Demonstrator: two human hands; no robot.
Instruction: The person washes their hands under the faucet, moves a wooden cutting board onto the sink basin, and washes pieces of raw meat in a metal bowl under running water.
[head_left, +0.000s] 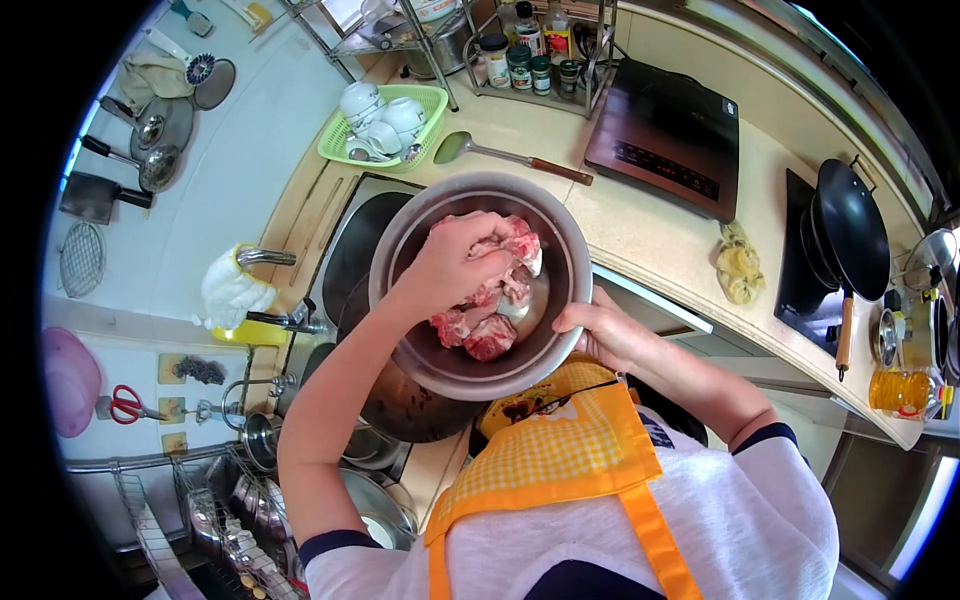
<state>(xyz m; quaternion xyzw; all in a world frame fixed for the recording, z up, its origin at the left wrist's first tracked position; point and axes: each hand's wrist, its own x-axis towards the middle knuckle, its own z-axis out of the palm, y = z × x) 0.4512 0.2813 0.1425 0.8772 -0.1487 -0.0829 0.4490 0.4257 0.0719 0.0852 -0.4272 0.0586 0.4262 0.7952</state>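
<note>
A deep metal bowl [577, 235] is held up in front of my apron, over the sink [362, 215] and counter edge. My right hand [597, 330] grips its rim on the right side, thumb over the edge and fingers underneath. Inside the bowl lie several chunks of raw meat on the bone [490, 338], red with pale fat. My left hand [462, 258] reaches into the bowl from the left, its fingers curled around some of the meat. The fingertips are partly hidden by the meat.
A green basket [437, 105] of white bowls stands behind the sink, near a spatula [510, 158]. An induction cooker [665, 140], a crumpled yellowish cloth [738, 264] and a black wok [852, 230] line the counter. The faucet [300, 318] is left of the bowl.
</note>
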